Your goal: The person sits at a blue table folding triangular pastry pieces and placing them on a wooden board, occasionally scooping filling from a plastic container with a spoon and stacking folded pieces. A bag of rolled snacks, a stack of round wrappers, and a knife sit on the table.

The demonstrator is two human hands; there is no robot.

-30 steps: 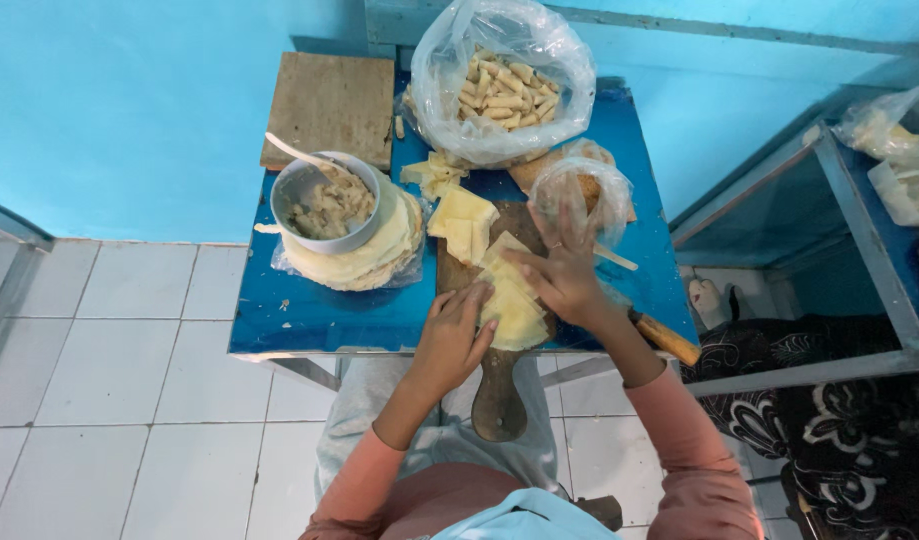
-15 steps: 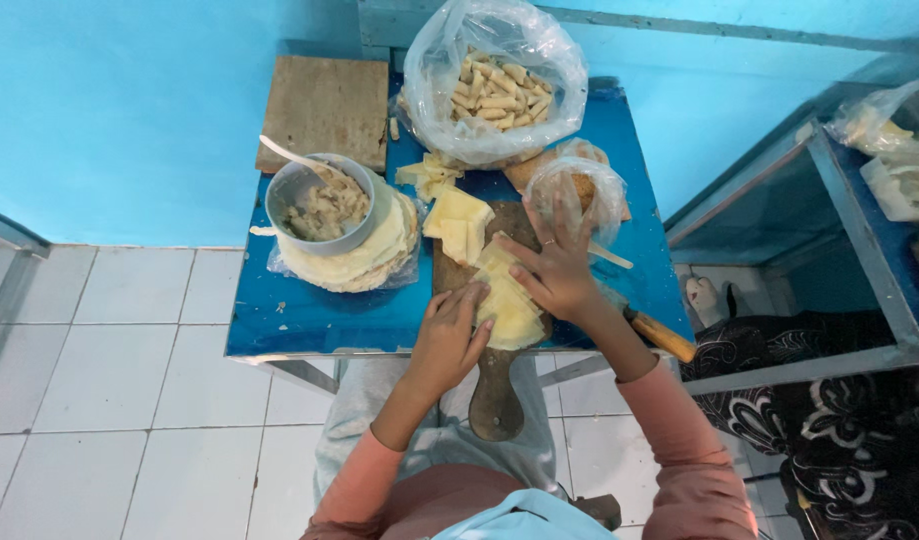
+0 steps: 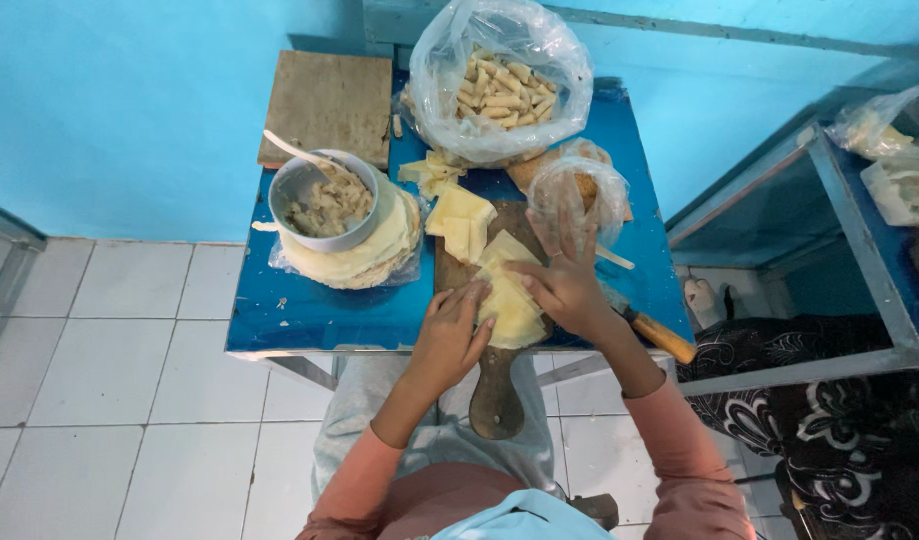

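Wrapper sheet (image 3: 509, 300), pale yellow and thin, lies on the wooden paddle board (image 3: 491, 385) at the near edge of the table (image 3: 309, 315), with the board's handle overhanging that edge toward the person. The left hand (image 3: 451, 340) rests on the sheet's near-left part, fingers curled down onto it. The right hand (image 3: 569, 280) lies across the sheet's right side, fingers spread and flat, pressing rather than gripping. Neither hand closes around anything.

Judged step: folding or rolling the sheet, with one corner apparently turned over. The next move likely calls for keeping the fold tight under the fingertips while the sheet stays square on the board.

Just right of the right wrist, a knife with a wooden handle (image 3: 659, 335) lies at the near right edge of the table. Cut wrapper pieces (image 3: 459, 215) sit on the far end of the board. At mid-left, a grey bowl of filling (image 3: 324, 200) with a spoon stands on a stack of round sheets (image 3: 364, 262). A small clear bag (image 3: 577, 190) sits behind the right hand. At the far edge lie a square wooden board (image 3: 329, 100) in the left corner and a large clear bag of finished rolls (image 3: 499, 85).

Hidden: any filling under the hands, the knife blade, and the small bag's contents, which are blurred.
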